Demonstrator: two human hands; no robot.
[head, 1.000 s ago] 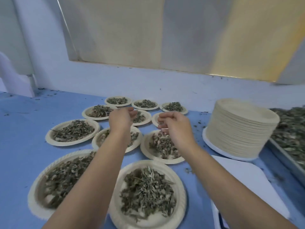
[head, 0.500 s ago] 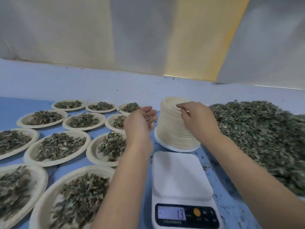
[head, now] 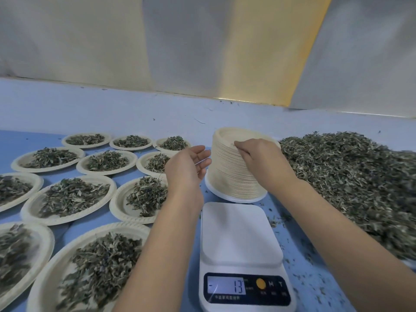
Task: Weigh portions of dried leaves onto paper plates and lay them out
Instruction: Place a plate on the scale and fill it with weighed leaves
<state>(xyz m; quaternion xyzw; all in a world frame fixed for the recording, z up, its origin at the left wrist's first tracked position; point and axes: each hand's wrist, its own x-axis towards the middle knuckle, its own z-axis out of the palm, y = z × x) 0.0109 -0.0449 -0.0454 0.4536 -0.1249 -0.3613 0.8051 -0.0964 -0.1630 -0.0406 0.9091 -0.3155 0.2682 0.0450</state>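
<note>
The stack of paper plates (head: 234,174) stands upright on the blue table (head: 299,262), just behind the scale (head: 240,239) and beside the loose heap of dried leaves (head: 351,176). The person's right hand (head: 256,156) rests on top of it, fingers (head: 239,147) curled together and seemingly pinching the rim of the top plate (head: 227,134). Whether one plate or several are caught, I cannot tell. The left hand (head: 186,170) hovers just beside the stack's left flank, fingers apart and relaxed, holding nothing.

From where I stand, this looks like fetching a fresh plate for the next weighing. Doing it well means peeling off a single plate: the thumb should lift only the topmost rim while the left hand steadies the stack's side so it doesn't tip or slide. Then the plate should go flat and centred on the scale's white platform, which is bare.

Filled plates (head: 67,199) lie in rows to the left, near one another.

As for writing, the scale's display (head: 226,285) reads "13" with a minus dash at its left edge. Beside it sit a round orange button and the letters "M" and "T". The small print under the display is too fine to read, and I see no brand name.
</note>
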